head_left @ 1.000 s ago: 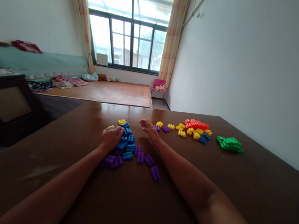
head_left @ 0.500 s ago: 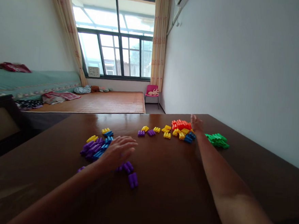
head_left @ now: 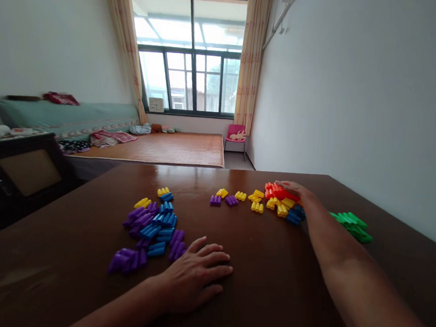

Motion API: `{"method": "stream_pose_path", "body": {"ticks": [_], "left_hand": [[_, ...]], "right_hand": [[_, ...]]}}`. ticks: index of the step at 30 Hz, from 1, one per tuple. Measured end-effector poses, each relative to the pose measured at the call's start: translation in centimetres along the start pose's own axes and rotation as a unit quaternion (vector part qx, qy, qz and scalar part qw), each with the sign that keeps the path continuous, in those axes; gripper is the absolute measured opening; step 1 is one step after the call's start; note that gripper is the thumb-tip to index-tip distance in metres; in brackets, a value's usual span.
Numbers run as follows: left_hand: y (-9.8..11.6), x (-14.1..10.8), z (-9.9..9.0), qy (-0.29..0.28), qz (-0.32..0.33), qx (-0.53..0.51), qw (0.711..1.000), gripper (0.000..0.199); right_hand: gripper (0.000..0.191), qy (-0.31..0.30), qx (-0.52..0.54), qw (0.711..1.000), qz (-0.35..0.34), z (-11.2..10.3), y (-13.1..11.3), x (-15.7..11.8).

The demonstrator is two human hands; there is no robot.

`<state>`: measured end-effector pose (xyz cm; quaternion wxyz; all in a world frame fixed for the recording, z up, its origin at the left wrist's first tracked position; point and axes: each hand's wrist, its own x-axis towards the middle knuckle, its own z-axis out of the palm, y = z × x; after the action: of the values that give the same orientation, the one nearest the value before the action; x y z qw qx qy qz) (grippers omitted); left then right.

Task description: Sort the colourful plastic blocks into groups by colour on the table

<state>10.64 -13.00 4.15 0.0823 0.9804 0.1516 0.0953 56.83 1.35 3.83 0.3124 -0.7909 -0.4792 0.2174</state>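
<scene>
My left hand (head_left: 199,274) lies with fingers spread on the dark table (head_left: 254,280). Its back edge is close to purple plastic tube-shaped pieces (head_left: 177,245), partly covering them. Left of it are blue pieces (head_left: 156,249) and more purple pieces (head_left: 127,261). At the far right, my right hand (head_left: 293,187) rests with fingers stretched over a heap of orange-red pieces (head_left: 274,191); its palm side is hidden. Yellow pieces (head_left: 282,210) and dark blue pieces (head_left: 295,215) lie just in front of that heap, partly under the forearm.
Green pieces (head_left: 353,226) are piled right of my right forearm. Several yellow pieces (head_left: 240,196) and purple pieces (head_left: 216,200) lie mid-table toward the back. Beyond stand a bed (head_left: 177,148), a pink chair (head_left: 236,135) and a dark cabinet (head_left: 26,180).
My left hand has come down toward me and to the right, uncovering the blue pieces. My right hand has lowered onto the orange-red heap. The view has turned slightly left.
</scene>
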Motion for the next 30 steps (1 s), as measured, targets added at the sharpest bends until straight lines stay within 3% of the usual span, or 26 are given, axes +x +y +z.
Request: {"method": "stream_pose_path", "body": {"ticks": [4, 8, 12, 18, 23, 25, 27, 30], "left_hand": [[-0.7, -0.2, 1.2, 0.039, -0.011, 0.020, 0.999, 0.038], [-1.8, -0.4, 2.4, 0.082, -0.026, 0.050, 0.995, 0.036], [-2.5, -0.4, 3.1, 0.107, -0.044, 0.065, 0.991, 0.038], [-3.1, -0.5, 3.0, 0.116, -0.039, 0.088, 0.989, 0.043], [-4.1, -1.1, 2.4, 0.130, -0.042, 0.112, 0.984, 0.041], [-4.6, -1.4, 2.1, 0.135, -0.060, 0.119, 0.982, 0.039], [-5.2, -1.7, 1.8, 0.143, -0.098, 0.125, 0.977, 0.035], [-6.1, -1.8, 1.8, 0.158, -0.166, 0.132, 0.964, 0.029]], "right_hand": [[0.067, -0.032, -0.019, 0.999, -0.015, 0.9, -1.1, -1.3], [0.060, -0.069, -0.044, 0.994, -0.066, 3.2, -3.2, -3.5], [0.059, -0.068, -0.058, 0.990, -0.112, 7.3, -6.2, -6.2], [0.058, -0.052, -0.039, 0.985, -0.162, 15.1, -11.9, -10.6], [0.056, -0.115, 0.034, 0.964, -0.238, 19.5, -17.4, -15.2], [0.056, -0.159, 0.100, 0.948, -0.259, 19.5, -18.6, -16.6], [0.056, -0.175, 0.168, 0.931, -0.275, 18.1, -18.3, -17.1], [0.056, -0.083, 0.156, 0.946, -0.271, 13.6, -15.2, -15.8]]}}
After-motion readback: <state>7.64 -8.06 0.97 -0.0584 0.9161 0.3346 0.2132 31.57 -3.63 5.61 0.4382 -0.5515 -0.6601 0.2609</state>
